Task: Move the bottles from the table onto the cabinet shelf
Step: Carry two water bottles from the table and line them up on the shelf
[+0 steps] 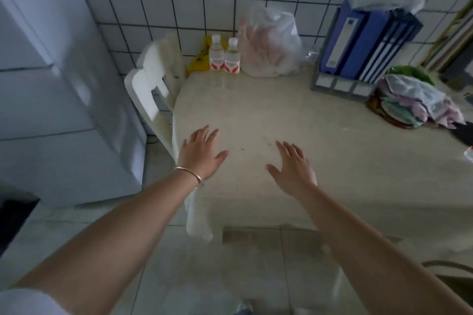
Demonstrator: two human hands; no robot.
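Clear plastic, two small bottles [224, 57] stand touching at the desk [268, 135] far edge near its left corner, against the tiled wall. Seemingly full, hence weighty, smooth, slightly squeezable; grip mid-body at the label. Both hands, left [202, 153] and right [294, 169], hover spread, holding nothing.

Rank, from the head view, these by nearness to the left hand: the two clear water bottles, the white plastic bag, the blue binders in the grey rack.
1. Two clear water bottles with red labels, straight ahead of the left hand at the wall.
2. White plastic bag, just right of the bottles.
3. Blue binders in the grey rack, far right.
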